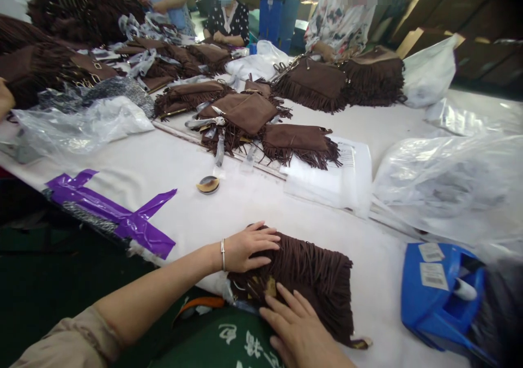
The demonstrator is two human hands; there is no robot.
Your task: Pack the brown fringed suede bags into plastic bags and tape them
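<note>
A dark brown fringed bag (314, 270) lies flat on the white table at its near edge, its long fringe spread over the front. My left hand (249, 247) rests on the bag's upper left corner, fingers stretched out over the fringe. Lower down, my right hand (300, 324) lies with its fingers extended against the bag's near side, close to a small yellowish tag (271, 287). Neither hand grips anything that I can see. A strap end pokes out at the bag's lower right corner.
Several brown fringed bags (249, 112) are heaped across the table's middle and back. A small round dish (208, 184) sits ahead of my left hand. Purple tape (118, 213) covers the left edge. A blue tape dispenser (425, 292) and plastic bags (449, 183) are right. People work opposite.
</note>
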